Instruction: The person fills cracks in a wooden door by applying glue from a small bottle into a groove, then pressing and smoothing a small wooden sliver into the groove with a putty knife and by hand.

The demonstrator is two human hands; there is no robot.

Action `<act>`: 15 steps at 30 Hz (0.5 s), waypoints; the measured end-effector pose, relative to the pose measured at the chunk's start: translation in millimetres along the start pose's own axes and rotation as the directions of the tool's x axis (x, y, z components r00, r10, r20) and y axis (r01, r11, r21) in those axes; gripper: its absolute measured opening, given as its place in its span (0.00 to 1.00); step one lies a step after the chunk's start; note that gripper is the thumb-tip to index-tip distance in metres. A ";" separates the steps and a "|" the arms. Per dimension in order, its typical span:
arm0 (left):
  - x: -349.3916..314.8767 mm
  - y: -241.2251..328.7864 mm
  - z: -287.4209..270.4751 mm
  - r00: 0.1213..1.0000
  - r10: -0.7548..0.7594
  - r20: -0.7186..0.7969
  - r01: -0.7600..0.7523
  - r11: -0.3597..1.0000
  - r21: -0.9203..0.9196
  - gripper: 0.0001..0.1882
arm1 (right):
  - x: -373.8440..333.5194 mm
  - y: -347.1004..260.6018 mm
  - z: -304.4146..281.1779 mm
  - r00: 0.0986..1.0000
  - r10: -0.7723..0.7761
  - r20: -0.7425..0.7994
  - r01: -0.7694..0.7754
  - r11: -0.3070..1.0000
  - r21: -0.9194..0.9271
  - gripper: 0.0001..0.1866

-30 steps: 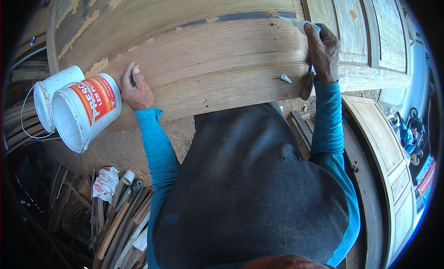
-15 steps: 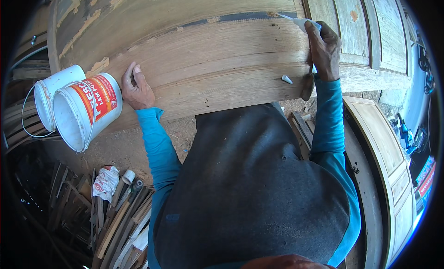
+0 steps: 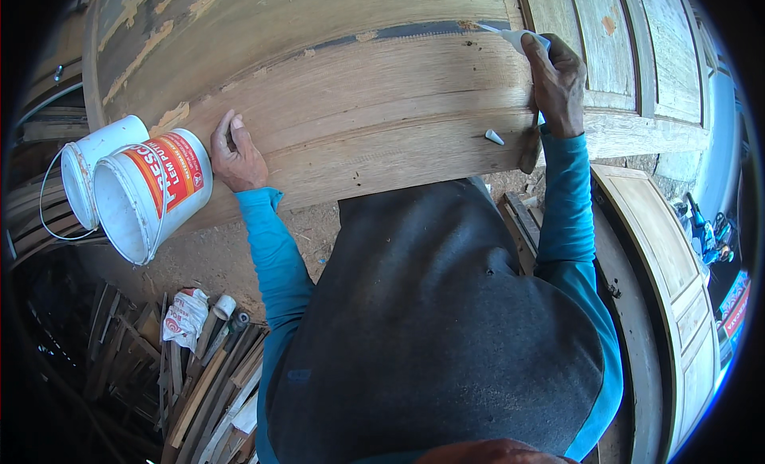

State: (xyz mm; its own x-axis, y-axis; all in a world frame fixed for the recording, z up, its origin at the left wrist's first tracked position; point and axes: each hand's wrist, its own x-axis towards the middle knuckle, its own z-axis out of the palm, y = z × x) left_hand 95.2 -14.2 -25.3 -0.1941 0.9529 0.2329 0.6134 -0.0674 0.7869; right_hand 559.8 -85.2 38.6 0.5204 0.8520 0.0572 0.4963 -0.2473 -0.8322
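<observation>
We find the hands well apart. The right hand (image 3: pixel 559 85) is closed around a small white plastic squeeze bottle (image 3: pixel 516 40) with a long, thin nozzle; the left hand (image 3: pixel 241 159) is loosely curled over the wood, nothing seen in its grip. The nozzle tip is at a rough brown patch (image 3: pixel 468 25) on a long dark-grey strip (image 3: pixel 418 29) in a pale-brown wooden panel (image 3: pixel 382 121); we cannot tell whether it touches. In our judgement, sound work calls for a low, steady nozzle, light pressure and a thin run kept within the patch, fingers clear of anything wet. Nearer the panel's edge lies a small white conical cap (image 3: pixel 495 136); we advise guarding it against rolling. 2 white plastic buckets (image 3: pixel 177 217) sit beside the left hand, clear of the nozzle.
</observation>
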 end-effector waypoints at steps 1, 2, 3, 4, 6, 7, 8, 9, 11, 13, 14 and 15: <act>-0.3 0.1 -0.6 1.000 -0.002 0.002 0.002 1.000 0.005 0.14 | -0.1 -1.0 -0.2 1.000 0.019 0.017 -0.019 1.000 -0.012 0.20; -0.3 1.0 -0.9 1.000 0.000 0.003 0.000 1.000 0.010 0.14 | -0.2 -3.0 -0.9 0.999 0.039 0.033 -0.038 0.999 -0.025 0.20; -0.3 2.4 -0.9 1.000 0.002 0.005 -0.002 1.000 0.015 0.14 | -0.2 -4.0 -1.1 0.997 0.058 0.049 -0.056 0.998 -0.038 0.19; -0.4 3.2 -1.0 1.000 0.004 0.005 -0.004 1.000 0.019 0.14 | 0.0 -2.6 -2.1 0.997 0.057 0.047 -0.056 0.998 -0.035 0.19; -0.2 1.5 -0.7 1.000 0.010 0.003 -0.010 1.000 0.008 0.14 | 0.3 1.7 -5.3 0.998 0.056 0.041 -0.055 0.998 -0.029 0.20; -0.2 0.5 -0.5 1.000 0.013 0.003 -0.013 1.000 0.003 0.14 | 0.3 0.5 -5.3 0.999 0.038 0.027 -0.038 0.999 -0.007 0.20; -0.4 -0.3 -0.4 1.000 0.008 -0.001 -0.008 1.000 -0.002 0.14 | 0.0 -1.8 -5.5 1.000 0.020 0.013 -0.020 1.000 0.015 0.20; -0.6 -1.0 -0.3 1.000 0.004 -0.004 -0.004 1.000 -0.008 0.15 | -0.4 -3.3 -5.8 1.000 0.003 -0.002 -0.003 0.999 0.037 0.19; -0.6 -0.8 0.4 1.000 -0.003 -0.004 0.003 1.000 -0.011 0.15 | -0.8 -3.2 -8.5 1.000 0.015 0.012 -0.015 1.000 0.006 0.19; -0.7 0.6 -0.2 1.000 -0.012 0.000 0.012 1.000 -0.002 0.15 | -1.5 -4.1 -11.0 0.999 0.032 0.037 -0.032 0.999 -0.011 0.19; -0.8 0.3 -0.4 1.000 -0.007 -0.002 0.007 1.000 0.000 0.15 | -1.9 -5.5 -12.4 0.998 0.043 0.054 -0.042 0.999 -0.011 0.20; -0.9 -0.6 -0.7 1.000 -0.003 -0.003 0.003 1.000 0.003 0.15 | -2.1 -6.1 -13.1 0.996 0.054 0.072 -0.053 0.999 -0.012 0.20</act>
State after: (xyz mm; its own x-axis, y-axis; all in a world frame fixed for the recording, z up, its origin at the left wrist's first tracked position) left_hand 94.4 -15.2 -25.6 -0.1986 0.9522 0.2323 0.6147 -0.0636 0.7862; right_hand 564.8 -91.5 50.8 0.4950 0.8685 -0.0275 0.4761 -0.2975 -0.8275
